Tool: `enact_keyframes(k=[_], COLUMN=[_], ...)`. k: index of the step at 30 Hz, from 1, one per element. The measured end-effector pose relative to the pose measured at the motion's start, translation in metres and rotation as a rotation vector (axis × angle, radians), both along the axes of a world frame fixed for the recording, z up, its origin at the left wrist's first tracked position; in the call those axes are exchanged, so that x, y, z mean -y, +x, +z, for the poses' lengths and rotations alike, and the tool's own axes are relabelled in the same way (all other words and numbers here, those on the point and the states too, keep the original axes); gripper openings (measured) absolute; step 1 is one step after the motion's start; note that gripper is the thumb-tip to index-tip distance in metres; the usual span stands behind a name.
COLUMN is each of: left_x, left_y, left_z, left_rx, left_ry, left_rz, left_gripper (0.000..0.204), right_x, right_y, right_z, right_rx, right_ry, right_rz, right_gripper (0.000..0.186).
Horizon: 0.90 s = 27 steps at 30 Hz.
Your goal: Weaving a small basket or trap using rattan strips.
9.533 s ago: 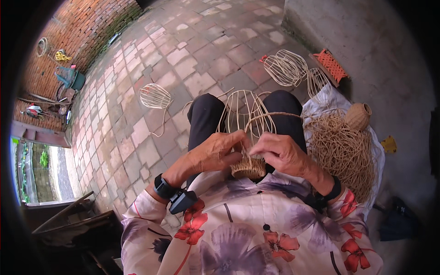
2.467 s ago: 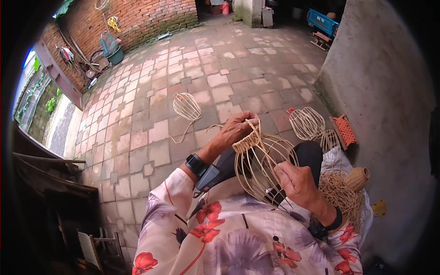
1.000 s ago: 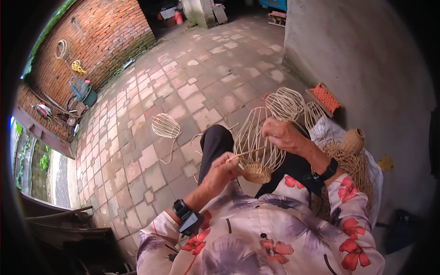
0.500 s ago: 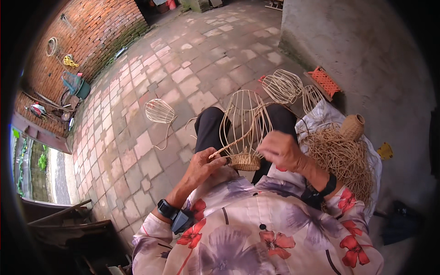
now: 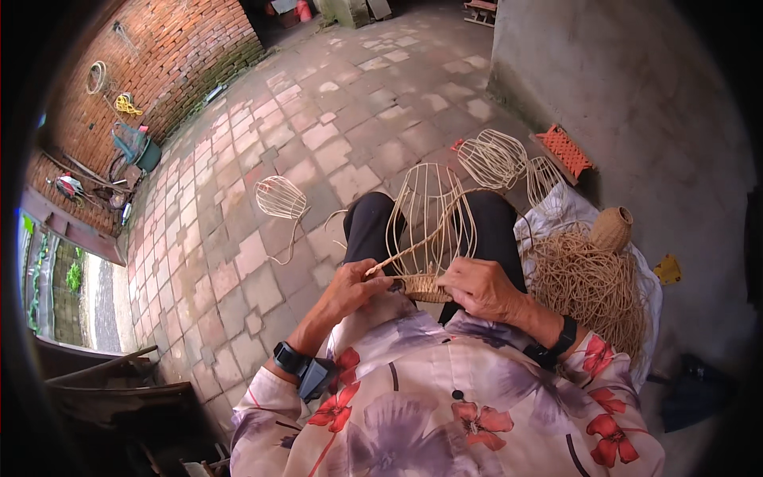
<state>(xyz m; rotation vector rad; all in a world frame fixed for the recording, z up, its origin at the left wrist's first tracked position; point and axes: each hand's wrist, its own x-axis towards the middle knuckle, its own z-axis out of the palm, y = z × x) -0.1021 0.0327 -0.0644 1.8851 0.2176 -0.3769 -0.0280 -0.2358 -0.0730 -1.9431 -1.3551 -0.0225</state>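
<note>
While left hand (image 5: 354, 288) pinches a loose strand and right hand (image 5: 477, 288) grips the woven base, the rattan frame (image 5: 435, 230) on the lap shows only its bottom band woven, ribs above bare.

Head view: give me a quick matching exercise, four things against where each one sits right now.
Things:
1. wire frame being woven
2. heap of cord
3. lone empty frame
4. orange crate

Places:
A. on the paving to the person's left, apart from the others
B. on the lap, between the left hand and right hand
C. by the foot of the grey wall
D. on the white sheet at the person's right

Pairs: 1-B, 2-D, 3-A, 4-C
</note>
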Motion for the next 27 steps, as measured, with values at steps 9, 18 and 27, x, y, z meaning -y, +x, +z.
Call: enact_keyframes(k=[9,18,27], left_x=[-0.002,-0.004,-0.018], left_y=[-0.001,0.009,0.022], left_z=[0.011,0.039,0.030], left_rx=[0.017,0.139,0.074], left_ry=[0.087,0.119,0.076], left_rz=[0.008,-0.040,-0.024], left_gripper=[0.022,0.026,0.029], right_x=[-0.027,-0.027,-0.011], right_y=[0.011,0.030,0.013], right_z=[0.019,0.056,0.036], right_rx=[0.427,0.252,0.141], right_ry=[-0.097,-0.329,0.045], right_rz=[-0.139,-0.072,-0.063], right_gripper=[0.030,0.017,0.042])
